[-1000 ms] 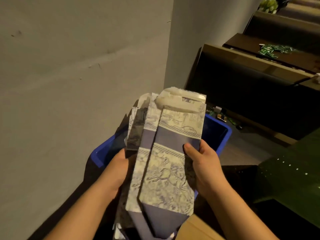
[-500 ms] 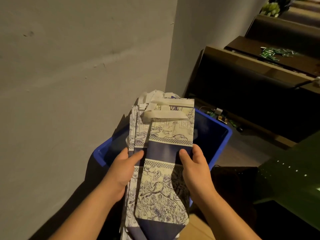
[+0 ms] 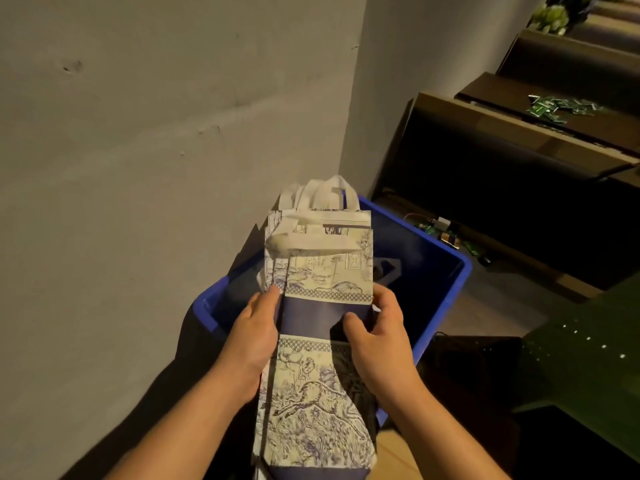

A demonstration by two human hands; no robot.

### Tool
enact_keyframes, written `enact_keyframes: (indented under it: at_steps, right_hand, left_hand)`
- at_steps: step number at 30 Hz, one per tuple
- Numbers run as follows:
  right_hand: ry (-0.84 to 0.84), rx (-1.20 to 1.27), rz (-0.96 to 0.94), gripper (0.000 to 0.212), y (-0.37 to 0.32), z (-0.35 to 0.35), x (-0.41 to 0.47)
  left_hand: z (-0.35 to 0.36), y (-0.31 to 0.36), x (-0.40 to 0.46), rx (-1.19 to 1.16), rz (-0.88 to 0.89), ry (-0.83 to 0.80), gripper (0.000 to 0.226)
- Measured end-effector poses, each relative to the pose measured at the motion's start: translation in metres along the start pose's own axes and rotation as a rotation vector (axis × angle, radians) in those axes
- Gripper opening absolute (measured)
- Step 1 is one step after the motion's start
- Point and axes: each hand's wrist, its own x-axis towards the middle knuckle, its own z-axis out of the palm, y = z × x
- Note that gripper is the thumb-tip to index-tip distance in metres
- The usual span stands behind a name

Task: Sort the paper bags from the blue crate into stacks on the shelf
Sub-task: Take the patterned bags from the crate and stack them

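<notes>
Both forearms reach forward and slightly inward from the bottom of the head view, meeting on a bundle of flattened paper bags (image 3: 320, 341) held over the near part of the blue crate (image 3: 446, 292). The left hand (image 3: 254, 337) grips the bundle's left edge, its thumb lying on the top face near the patterned band and its fingers wrapped out of sight beneath. The right hand (image 3: 375, 341) grips the right edge, thumb pressed onto the dark navy stripe and fingers curled round the side.

The bags are cream with a navy line-drawn pattern of plants and animals, crossed by a plain navy band edged with a lattice border. White flat handles (image 3: 318, 195) stick out at the far end of the bundle, above the crate's interior. Several bags lie layered together; how many is hard to tell, since only their staggered edges show at the left side.

A small rectangular printed panel sits near the top of the uppermost bag, but any lettering on it is too small and blurred to read, and no brand name can be made out.

The crate stands on the floor against a grey wall (image 3: 138, 168). To the right rise dark wooden shelves (image 3: 519, 143), one carrying a scatter of small green pieces (image 3: 557, 107). A dim embossed mark shows on the crate's inner floor.
</notes>
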Motion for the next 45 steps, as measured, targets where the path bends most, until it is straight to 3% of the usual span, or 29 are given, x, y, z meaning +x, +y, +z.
enact_keyframes:
  at_steps: [2, 7, 10, 14, 19, 21, 24, 31, 34, 37, 45]
  right_hand:
    - [-0.06, -0.009, -0.012, 0.058, -0.003, 0.002, 0.001]
    - [-0.156, -0.011, -0.015, 0.067, -0.004, 0.006, 0.003]
    - [-0.177, -0.061, 0.029, 0.074, 0.0, 0.012, 0.005]
    - [-0.151, -0.049, 0.071, 0.075, 0.003, 0.02, 0.007]
    - [-0.184, 0.038, 0.095, 0.087, 0.007, 0.03, 0.013]
    - [-0.221, 0.13, 0.162, 0.078, 0.008, 0.031, 0.018]
    - [-0.195, 0.342, 0.394, 0.04, 0.011, 0.03, 0.034]
    - [0.054, 0.332, 0.833, 0.008, 0.032, 0.034, 0.094]
    - [0.084, 0.271, 0.89, 0.016, 0.051, 0.043, 0.116]
    - [0.11, 0.224, 0.92, 0.004, 0.081, 0.052, 0.133]
    - [0.274, 0.487, 0.949, 0.019, 0.115, 0.068, 0.157]
  left_hand:
    - [-0.002, 0.0, -0.002, 0.013, 0.003, -0.037, 0.024]
    - [-0.006, 0.0, -0.005, -0.02, -0.001, -0.177, 0.055]
    - [-0.006, 0.011, -0.006, -0.11, -0.067, -0.24, 0.045]
    - [-0.004, 0.011, 0.003, 0.052, -0.088, -0.131, 0.056]
    - [-0.013, 0.007, 0.012, 0.151, -0.063, -0.031, 0.034]
    - [-0.018, 0.009, 0.014, 0.162, -0.054, -0.013, 0.036]
    - [-0.027, 0.01, 0.017, 0.207, -0.052, -0.021, 0.035]
    - [-0.044, 0.01, 0.019, 0.277, -0.078, -0.039, 0.036]
    - [-0.049, 0.01, 0.021, 0.293, -0.097, -0.047, 0.036]
    - [-0.051, 0.008, 0.026, 0.296, -0.114, -0.041, 0.035]
    - [-0.051, 0.006, 0.028, 0.29, -0.118, -0.038, 0.036]
